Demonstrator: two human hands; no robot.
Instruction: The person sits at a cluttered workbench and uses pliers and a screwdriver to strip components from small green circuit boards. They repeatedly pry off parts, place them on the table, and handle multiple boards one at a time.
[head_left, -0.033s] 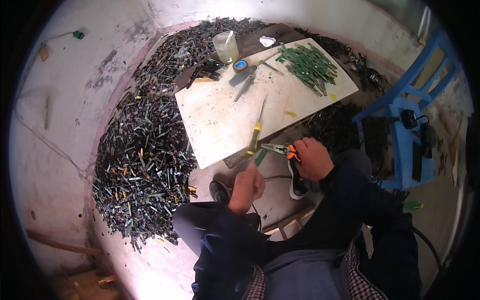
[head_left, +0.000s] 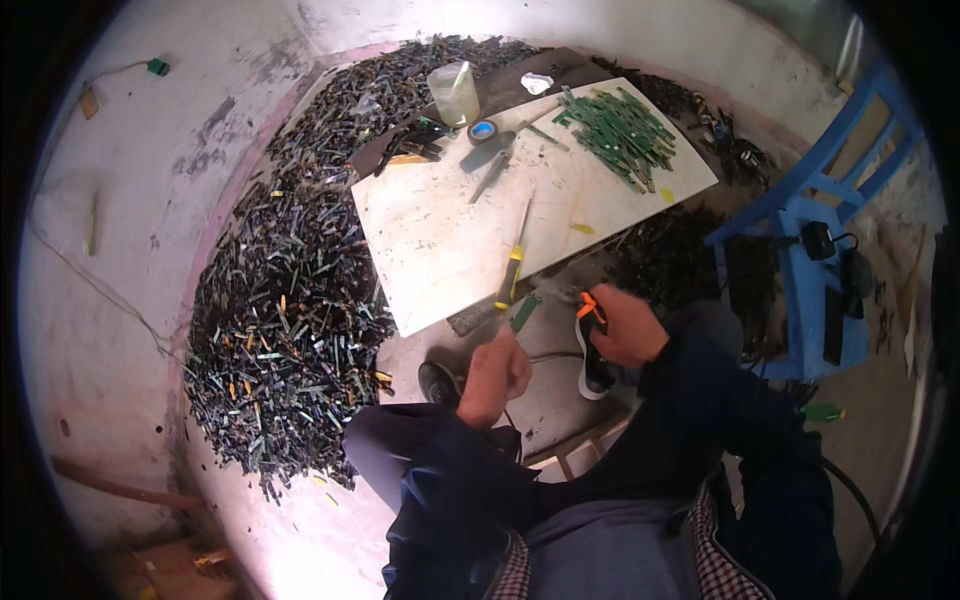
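Just off the near edge of the pale board point(head_left: 430, 255), a green strip point(head_left: 524, 314) slanted up from the left hand point(head_left: 488, 378), which was closed with its lower end pinched at the fingertips, at seven o'clock from the strip's middle. At three o'clock, the right hand point(head_left: 628, 328) was wrapped around the orange-and-black handles of a pair of pliers point(head_left: 588, 302). Their nose was smeared by motion, so I could not tell whether the jaws were parted.

The change was on that side: the pliers had been sharp with their tips by the strip's upper end, but now they had drawn a little toward three o'clock, and more of that end showed. The left hand had barely moved. To my judgement, the strip was steadied by the left hand alone, with the pliers between bites; whether anything had come off it was too small to see.

Farther out, a yellow-and-black-handled tool point(head_left: 510, 278) lay at eleven o'clock, a pile of green strips point(head_left: 618, 135) at one, a dark heap of scraps point(head_left: 285, 345) at nine, and a blue chair point(head_left: 800, 325) at three.
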